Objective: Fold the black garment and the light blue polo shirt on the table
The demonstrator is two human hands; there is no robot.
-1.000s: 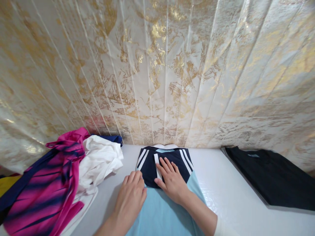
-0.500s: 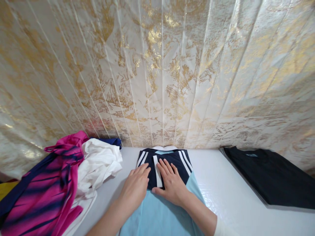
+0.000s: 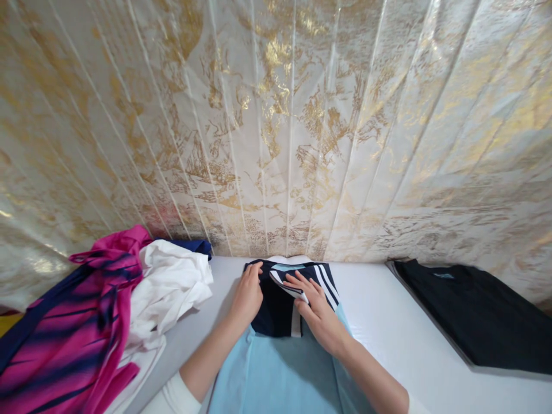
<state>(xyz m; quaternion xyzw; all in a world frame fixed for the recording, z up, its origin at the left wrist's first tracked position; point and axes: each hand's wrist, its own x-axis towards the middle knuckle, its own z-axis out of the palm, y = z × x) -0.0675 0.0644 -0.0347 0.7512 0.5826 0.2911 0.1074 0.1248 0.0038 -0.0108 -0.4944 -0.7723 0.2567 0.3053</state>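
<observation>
Shirt (image 3: 280, 374) on white surface (image 3: 388, 333), gold curtain (image 3: 276, 115)

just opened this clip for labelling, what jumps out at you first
The shiny cream curtain with gold marbling fills the whole upper picture. Below it, in the middle of the white table, the left hand and right hand lie on the navy top of a light blue shirt with white stripes. A crumpled pink and navy garment glows at the left; a flat black shirt lies at the right.

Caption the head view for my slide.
Left hand and right hand handle the navy top of a light-blue shirt.
</observation>
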